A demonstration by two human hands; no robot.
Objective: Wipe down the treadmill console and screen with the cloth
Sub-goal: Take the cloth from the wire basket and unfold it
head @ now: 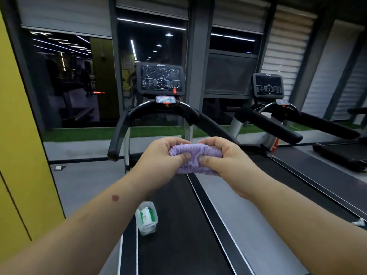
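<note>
Two hands, left hand (158, 155) and right hand (228, 161), both clamped on purple cloth (193, 155).

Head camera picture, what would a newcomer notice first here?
First, the purple cloth at the centre, bunched between the left hand and right hand. Beyond it stands the treadmill console, its dark screen smeared with streaks. A clear plastic bottle lies on the belt's left edge, below the left forearm.

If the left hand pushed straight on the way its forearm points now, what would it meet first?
The left hand already grips the purple cloth, with the right hand on its other end. Beyond them, probably the right handrail of the treadmill, though depth is unclear.
</note>
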